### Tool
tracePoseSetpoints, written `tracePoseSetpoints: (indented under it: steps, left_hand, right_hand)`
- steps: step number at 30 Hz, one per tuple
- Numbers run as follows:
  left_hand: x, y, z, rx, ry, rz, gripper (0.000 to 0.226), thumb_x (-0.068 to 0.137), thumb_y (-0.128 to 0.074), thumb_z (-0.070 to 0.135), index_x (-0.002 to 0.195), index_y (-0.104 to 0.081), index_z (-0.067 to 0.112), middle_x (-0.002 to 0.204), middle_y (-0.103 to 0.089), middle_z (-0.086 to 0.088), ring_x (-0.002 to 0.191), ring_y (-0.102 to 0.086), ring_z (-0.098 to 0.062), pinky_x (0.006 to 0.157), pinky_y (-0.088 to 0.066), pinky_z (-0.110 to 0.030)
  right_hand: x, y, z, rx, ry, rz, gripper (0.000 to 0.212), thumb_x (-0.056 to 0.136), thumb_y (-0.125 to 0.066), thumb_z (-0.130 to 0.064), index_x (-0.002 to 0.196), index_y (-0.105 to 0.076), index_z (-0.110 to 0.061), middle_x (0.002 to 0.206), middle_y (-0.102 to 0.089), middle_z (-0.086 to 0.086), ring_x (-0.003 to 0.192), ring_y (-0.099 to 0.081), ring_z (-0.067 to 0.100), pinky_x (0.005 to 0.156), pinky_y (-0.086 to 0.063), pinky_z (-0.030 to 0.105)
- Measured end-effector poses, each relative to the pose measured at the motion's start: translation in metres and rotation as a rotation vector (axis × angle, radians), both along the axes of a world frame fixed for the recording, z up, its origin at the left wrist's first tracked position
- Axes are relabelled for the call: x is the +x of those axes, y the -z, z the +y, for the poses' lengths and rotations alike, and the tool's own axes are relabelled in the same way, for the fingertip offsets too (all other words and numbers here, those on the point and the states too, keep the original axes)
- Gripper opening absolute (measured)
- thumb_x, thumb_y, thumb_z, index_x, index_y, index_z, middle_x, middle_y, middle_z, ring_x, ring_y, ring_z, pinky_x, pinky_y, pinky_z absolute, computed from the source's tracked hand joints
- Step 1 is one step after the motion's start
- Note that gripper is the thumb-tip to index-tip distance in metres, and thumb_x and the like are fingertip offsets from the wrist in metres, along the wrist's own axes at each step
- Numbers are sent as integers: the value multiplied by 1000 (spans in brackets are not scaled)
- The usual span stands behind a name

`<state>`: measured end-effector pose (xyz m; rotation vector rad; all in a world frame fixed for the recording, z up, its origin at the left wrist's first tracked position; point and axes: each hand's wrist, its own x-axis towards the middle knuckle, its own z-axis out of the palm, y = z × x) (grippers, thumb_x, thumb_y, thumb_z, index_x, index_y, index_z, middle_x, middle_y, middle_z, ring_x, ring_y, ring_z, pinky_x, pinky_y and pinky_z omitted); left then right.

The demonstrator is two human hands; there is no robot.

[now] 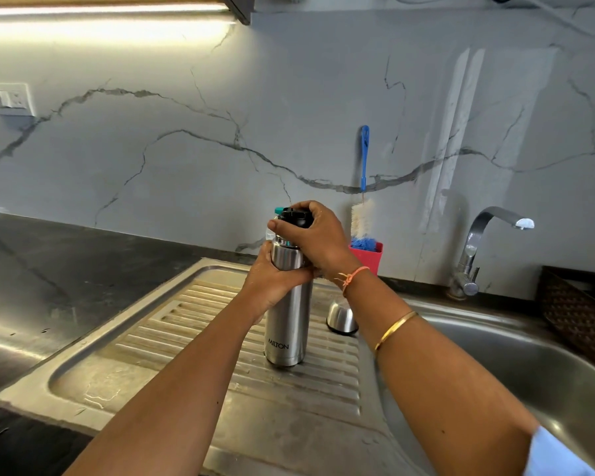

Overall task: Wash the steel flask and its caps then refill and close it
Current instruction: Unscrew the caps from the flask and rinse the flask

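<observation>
1. Two hands meet at the top of the steel flask point(287, 324), which stands upright on the ribbed drainboard point(186, 338), its "MILTON" lettering facing me.
2. On my feed the left hand point(272, 283) wraps closed around the flask's upper body just below the neck, fingers curled round the steel.
3. The right hand point(318, 240) comes from above and grips the black inner cap point(294, 216) at the flask's mouth, fingers curled over it; a teal part shows at the cap's left edge.
4. A band of the steel neck shows beneath the cap, and I cannot tell whether the cap is seated on the threads.
5. The steel outer cap point(341, 317) sits mouth-down on the drainboard, just right of the flask and partly behind the right forearm.
6. The right wrist carries an orange thread point(352, 274), and a gold bangle point(394, 329) sits further up the forearm.
7. The sink basin point(512, 355) lies to the right of the drainboard, with the tap point(478, 242) at its back edge.
8. Behind the flask, a red holder point(370, 257) by the marble wall holds a blue-handled bottle brush point(363, 201) standing upright.
9. A dark counter point(49, 262) runs to the left, a wall socket point(12, 99) is high on the left, and a brown woven basket point(577, 310) sits at the far right.
</observation>
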<state>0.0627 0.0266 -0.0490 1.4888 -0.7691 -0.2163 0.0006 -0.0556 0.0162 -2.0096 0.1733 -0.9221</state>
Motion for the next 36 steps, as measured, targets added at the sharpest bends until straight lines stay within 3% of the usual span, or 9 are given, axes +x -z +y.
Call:
tracePoseSetpoints:
  steps: [5, 9, 13, 15, 19, 23, 27, 32, 36]
  left_hand:
    - [3, -1, 1, 6, 32, 3, 78, 46, -85, 40, 115, -50, 31, 104, -67, 5, 101, -63, -14, 90, -51, -35]
    - [3, -2, 4, 31, 87, 39, 70, 47, -85, 34, 108, -50, 29, 102, -65, 0, 100, -62, -19, 91, -51, -38]
    - [1, -1, 3, 34, 48, 20, 67, 60, -87, 28, 115, -48, 26, 102, -63, 1, 99, -61, -16, 87, -50, -34]
    - [0, 1, 1, 38, 9, -10, 65, 63, -85, 28, 117, -48, 25, 101, -63, 3, 96, -61, -14, 83, -49, -31]
    - [1, 2, 0, 28, 11, -14, 71, 58, -87, 31, 117, -47, 27, 101, -66, 4, 96, -63, -12, 77, -50, -27]
    - [0, 0, 2, 3, 35, -7, 59, 71, -81, 14, 117, -46, 27, 98, -65, 6, 91, -61, -6, 69, -44, -20]
    - [3, 1, 2, 0, 65, 2, 64, 60, -87, 23, 112, -50, 32, 101, -68, 3, 97, -65, -13, 83, -51, -29]
    - [2, 2, 2, 11, 73, 0, 53, 68, -85, 19, 106, -50, 34, 100, -64, 5, 97, -61, -12, 85, -48, -29]
    - [1, 2, 1, -5, 68, -9, 63, 57, -84, 29, 112, -52, 30, 101, -68, 2, 96, -65, -13, 88, -51, -34]
  right_hand:
    - [-2, -6, -7, 134, -189, 17, 34, 75, -79, -16, 103, -60, -12, 93, -65, -2, 82, -63, 8, 76, -55, 20]
    - [-1, -11, -21, 298, -416, 123, 37, 80, -70, -1, 115, -59, -4, 113, -65, 16, 100, -63, 24, 90, -53, 35]
    - [-5, -17, -20, 342, -478, 190, 50, 84, -65, -1, 131, -51, -8, 131, -55, 16, 106, -60, 25, 92, -52, 36]
    - [-8, -18, -10, 162, -252, 210, 54, 86, -67, -17, 135, -45, -14, 132, -52, 13, 107, -58, 24, 92, -52, 35]
    - [-10, -16, 14, -528, 430, 273, 70, 80, -56, -66, 122, -47, -11, 115, -55, 8, 103, -56, 26, 80, -51, 37]
    - [-4, -20, 17, -744, 576, 266, 67, 79, -55, -70, 112, -50, -12, 103, -63, 7, 96, -61, 26, 72, -46, 34]
    - [-10, -16, 0, -501, 276, 122, 52, 78, -69, -53, 112, -54, -15, 104, -65, 1, 94, -62, 18, 79, -52, 30]
    - [-16, -12, -32, 230, -430, 125, 54, 79, -73, -12, 126, -49, -21, 120, -61, 14, 108, -62, 28, 93, -52, 39]
    - [-9, -16, -5, 45, -155, 183, 64, 86, -66, -38, 139, -34, -22, 133, -45, 10, 116, -51, 24, 95, -46, 32]
